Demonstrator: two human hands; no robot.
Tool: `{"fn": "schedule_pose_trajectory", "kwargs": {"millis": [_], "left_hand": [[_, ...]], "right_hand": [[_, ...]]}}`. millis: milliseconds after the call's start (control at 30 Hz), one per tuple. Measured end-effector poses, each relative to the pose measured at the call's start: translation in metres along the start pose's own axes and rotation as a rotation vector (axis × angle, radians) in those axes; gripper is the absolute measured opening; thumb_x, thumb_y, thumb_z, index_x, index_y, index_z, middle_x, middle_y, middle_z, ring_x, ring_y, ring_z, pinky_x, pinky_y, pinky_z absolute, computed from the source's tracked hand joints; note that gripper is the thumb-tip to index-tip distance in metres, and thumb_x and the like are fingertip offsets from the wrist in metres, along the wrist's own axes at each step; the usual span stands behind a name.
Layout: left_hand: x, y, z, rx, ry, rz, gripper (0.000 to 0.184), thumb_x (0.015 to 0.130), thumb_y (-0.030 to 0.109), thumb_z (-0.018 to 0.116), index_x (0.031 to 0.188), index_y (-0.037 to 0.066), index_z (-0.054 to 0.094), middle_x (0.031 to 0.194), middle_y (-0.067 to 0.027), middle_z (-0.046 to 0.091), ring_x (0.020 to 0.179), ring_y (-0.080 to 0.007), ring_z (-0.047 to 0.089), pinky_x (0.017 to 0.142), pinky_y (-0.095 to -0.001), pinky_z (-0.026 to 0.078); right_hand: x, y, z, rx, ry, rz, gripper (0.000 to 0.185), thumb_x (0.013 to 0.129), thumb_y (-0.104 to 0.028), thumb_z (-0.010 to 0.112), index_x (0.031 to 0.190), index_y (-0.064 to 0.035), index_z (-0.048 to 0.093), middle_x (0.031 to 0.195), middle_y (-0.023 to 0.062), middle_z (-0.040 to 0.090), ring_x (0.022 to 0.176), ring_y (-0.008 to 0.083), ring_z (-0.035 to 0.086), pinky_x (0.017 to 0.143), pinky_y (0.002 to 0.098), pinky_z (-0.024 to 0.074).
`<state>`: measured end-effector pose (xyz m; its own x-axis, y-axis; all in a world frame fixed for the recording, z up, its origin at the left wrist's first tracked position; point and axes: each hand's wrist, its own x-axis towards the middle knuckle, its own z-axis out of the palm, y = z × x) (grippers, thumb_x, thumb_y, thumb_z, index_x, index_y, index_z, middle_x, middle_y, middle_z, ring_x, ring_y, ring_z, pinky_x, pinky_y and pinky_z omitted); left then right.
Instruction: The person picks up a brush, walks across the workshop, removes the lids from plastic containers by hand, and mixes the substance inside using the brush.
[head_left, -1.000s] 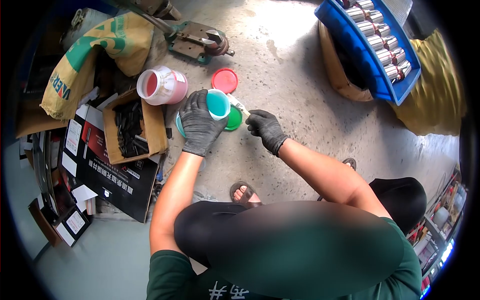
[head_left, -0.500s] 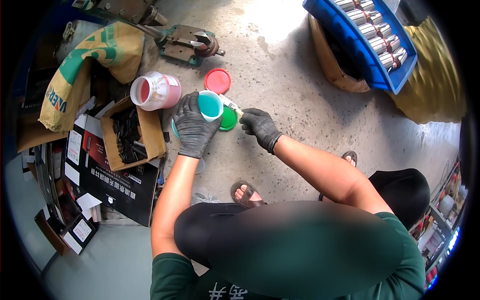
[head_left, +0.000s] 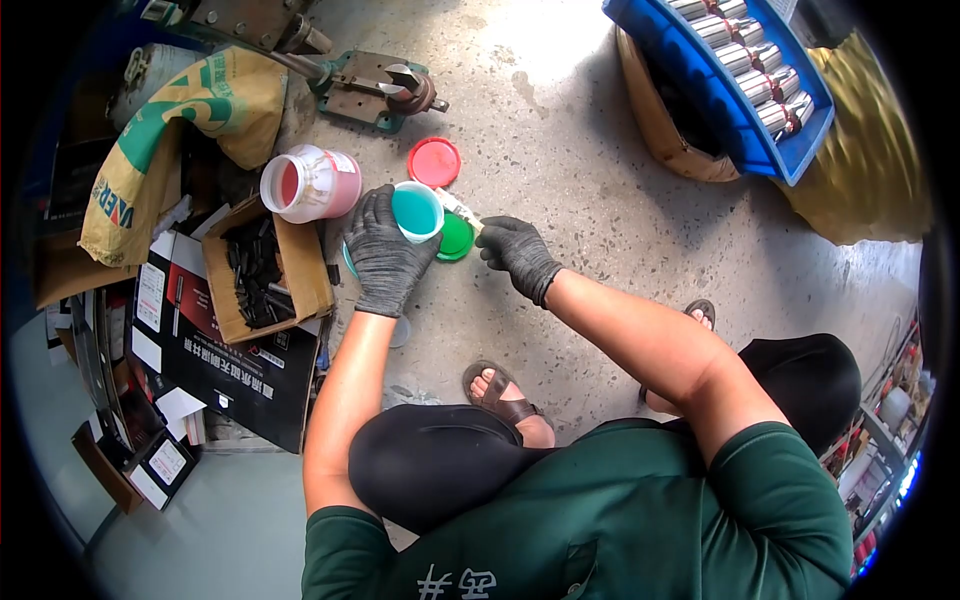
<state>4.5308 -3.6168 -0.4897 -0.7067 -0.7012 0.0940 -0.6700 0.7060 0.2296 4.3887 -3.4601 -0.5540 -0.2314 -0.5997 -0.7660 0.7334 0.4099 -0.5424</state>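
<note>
My left hand (head_left: 385, 252), in a dark grey knit glove, is wrapped round a white plastic tub (head_left: 418, 212) with teal liquid inside. The tub is tilted and its mouth faces up toward me. In my right hand (head_left: 520, 258), gloved alike, the fingers pinch the end of a small pale brush (head_left: 458, 208), whose far end lies by the tub's rim. Below the brush is a green lid (head_left: 456, 238) on the floor. A red lid (head_left: 434, 161) lies just beyond the tub. Beside my left hand lies a wide-mouthed jar (head_left: 325, 184) with pink contents.
An open cardboard box (head_left: 313, 270) of black pieces sits at left, near a yellow-green sack (head_left: 150, 150). A metal fixture (head_left: 375, 90) stands ahead on the concrete floor. At upper right, a blue crate (head_left: 720, 80) holds several shiny cylinders. My sandalled feet (head_left: 500, 395) are close below.
Both hands keep their holds, and the tub and brush have shifted only very slightly left in view. A blurred patch over my lap is gone, showing my shirt and knee.
</note>
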Motion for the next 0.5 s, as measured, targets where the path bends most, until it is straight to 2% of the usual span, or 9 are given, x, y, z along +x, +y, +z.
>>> {"fn": "schedule_pose_trajectory", "kwargs": {"millis": [500], "left_hand": [[0.001, 0.006, -0.012, -0.023, 0.029, 0.017, 0.088, 0.057, 0.039, 0.094, 0.129, 0.007, 0.055, 0.120, -0.0167, 0.063, 0.113, -0.0370, 0.061, 0.100, -0.0495, 0.048]], "right_hand": [[-0.001, 0.000, 0.002, 0.005, 0.007, 0.005, 0.028, 0.095, -0.016, 0.063, 0.117, -0.0008, 0.070, 0.088, 0.0052, 0.068, 0.069, 0.0132, 0.061, 0.063, 0.0281, 0.0527]]}}
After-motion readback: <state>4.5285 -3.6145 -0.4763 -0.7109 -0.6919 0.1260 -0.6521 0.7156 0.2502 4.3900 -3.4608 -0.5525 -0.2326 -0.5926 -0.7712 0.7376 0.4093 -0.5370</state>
